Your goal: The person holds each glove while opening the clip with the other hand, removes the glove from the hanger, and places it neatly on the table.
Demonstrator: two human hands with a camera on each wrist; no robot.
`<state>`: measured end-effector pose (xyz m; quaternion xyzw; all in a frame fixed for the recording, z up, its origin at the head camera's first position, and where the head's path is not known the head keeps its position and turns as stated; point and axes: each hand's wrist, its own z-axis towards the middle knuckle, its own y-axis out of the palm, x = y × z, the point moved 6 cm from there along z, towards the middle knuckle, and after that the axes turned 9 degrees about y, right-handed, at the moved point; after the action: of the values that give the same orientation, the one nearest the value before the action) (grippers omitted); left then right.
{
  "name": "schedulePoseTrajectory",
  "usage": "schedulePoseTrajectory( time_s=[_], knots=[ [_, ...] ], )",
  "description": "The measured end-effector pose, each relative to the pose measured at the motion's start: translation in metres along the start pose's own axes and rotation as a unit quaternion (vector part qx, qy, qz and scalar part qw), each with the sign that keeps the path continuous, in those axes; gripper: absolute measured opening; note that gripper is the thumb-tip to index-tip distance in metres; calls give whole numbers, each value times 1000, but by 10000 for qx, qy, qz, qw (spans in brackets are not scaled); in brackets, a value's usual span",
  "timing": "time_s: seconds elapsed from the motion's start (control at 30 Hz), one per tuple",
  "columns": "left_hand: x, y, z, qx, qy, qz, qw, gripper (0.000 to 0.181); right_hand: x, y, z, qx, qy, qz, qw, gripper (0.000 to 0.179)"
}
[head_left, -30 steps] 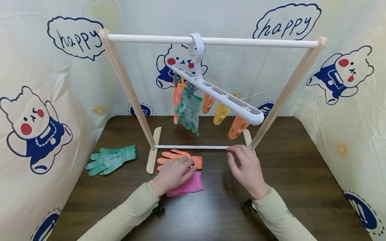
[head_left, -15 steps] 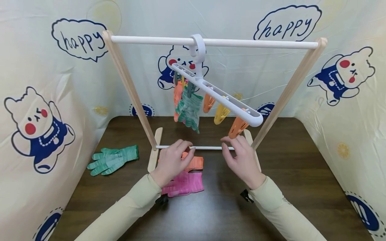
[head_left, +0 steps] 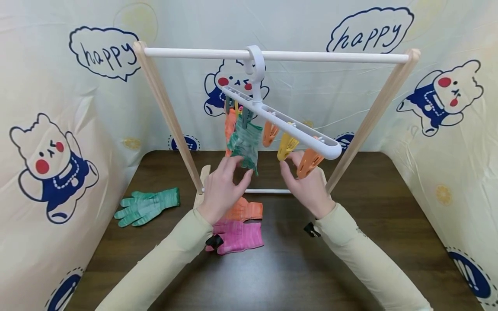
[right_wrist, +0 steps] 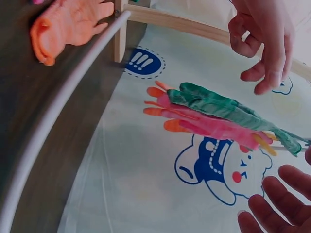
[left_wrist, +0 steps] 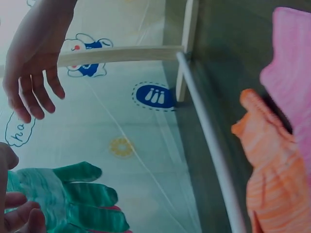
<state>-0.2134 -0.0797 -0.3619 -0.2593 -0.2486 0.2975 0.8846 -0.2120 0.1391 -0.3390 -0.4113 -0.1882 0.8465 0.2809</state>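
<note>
My left hand (head_left: 223, 190) is raised beside the hanging green glove (head_left: 246, 140), thumb and fingers apart; whether it touches the glove is unclear. My right hand (head_left: 311, 190) reaches up behind the hanging clips, its fingertips near the yellow clip (head_left: 285, 147) and partly hidden by an orange clip (head_left: 310, 163). In the right wrist view its fingers (right_wrist: 274, 204) are spread and hold nothing. A pink glove (right_wrist: 209, 124) and an orange glove (head_left: 230, 125) hang behind the green one. All hang from the white clip hanger (head_left: 280, 119).
The hanger hooks over the white rod (head_left: 334, 56) of a wooden rack (head_left: 383, 103). An orange glove (head_left: 249, 210) and a pink glove (head_left: 243, 237) lie on the table (head_left: 389, 242) below my left hand. Another green glove (head_left: 148, 206) lies at the left.
Both hands have risen from table level to the hanging clips and gloves. The left hand has moved up off the orange and pink gloves, the right up behind the clips.
</note>
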Motion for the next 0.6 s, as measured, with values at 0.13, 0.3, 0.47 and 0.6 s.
schedulePoseTrajectory(
  time_s=[0.13,0.3,0.47,0.6],
  knots=[
    [-3,2,9,17,-166,48,9998,47,3,6,16,-170,60,291,9994,25],
    [-8,6,16,2,-327,122,9994,52,13,13,32,-317,452,418,9976,26],
    [-13,10,19,-27,-512,180,9985,60,14,20,46,-287,380,421,9980,22],
    [-15,12,24,18,-591,185,9981,71,12,22,53,-54,-19,89,9999,23]
  ],
)
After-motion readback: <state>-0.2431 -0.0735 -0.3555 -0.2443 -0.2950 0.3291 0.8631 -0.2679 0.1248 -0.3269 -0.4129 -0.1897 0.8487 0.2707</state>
